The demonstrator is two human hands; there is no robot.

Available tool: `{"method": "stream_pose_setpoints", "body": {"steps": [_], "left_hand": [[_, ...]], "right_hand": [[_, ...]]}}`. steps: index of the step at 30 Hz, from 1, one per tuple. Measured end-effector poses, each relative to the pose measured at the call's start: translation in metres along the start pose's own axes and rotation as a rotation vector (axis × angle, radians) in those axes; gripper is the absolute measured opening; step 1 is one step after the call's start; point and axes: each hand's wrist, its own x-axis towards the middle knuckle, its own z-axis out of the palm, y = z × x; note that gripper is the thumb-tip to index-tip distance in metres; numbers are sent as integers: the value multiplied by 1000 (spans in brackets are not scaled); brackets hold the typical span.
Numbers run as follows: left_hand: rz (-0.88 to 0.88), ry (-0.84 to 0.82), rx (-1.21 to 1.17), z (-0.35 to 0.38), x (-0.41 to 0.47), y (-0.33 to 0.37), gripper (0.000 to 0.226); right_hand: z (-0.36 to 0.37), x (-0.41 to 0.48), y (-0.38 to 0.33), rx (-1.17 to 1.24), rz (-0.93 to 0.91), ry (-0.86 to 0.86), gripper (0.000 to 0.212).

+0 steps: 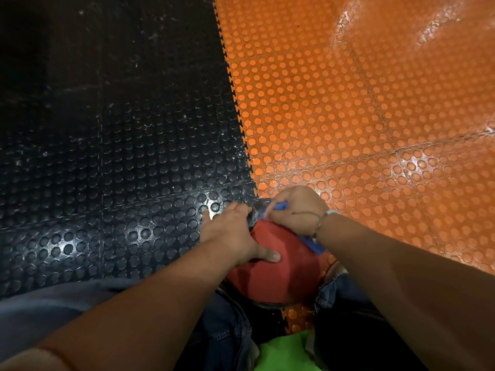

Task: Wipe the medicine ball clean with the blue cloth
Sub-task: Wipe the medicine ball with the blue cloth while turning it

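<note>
A red medicine ball (278,271) with a dark grey panel at its far side sits between my knees on the floor. My left hand (235,236) lies spread over the ball's upper left side, thumb pressed on the red surface. My right hand (297,210) grips the blue cloth (312,243) and holds it against the ball's far top. Only strips of the cloth show, above my fingers and below my wrist.
The floor is studded rubber matting, black (120,156) on the left and orange (361,116) on the right, joined by a toothed seam. My jeans-clad legs (230,330) flank the ball, and a bright green item (284,352) lies at the bottom edge.
</note>
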Motion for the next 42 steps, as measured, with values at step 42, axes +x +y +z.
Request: {"method": "stream_pose_setpoints", "body": {"steps": [42], "left_hand": [[3,-25,97,7,-16,-1,115]], "right_hand": [[34,-78,-9,-420,-105,174,29]]}}
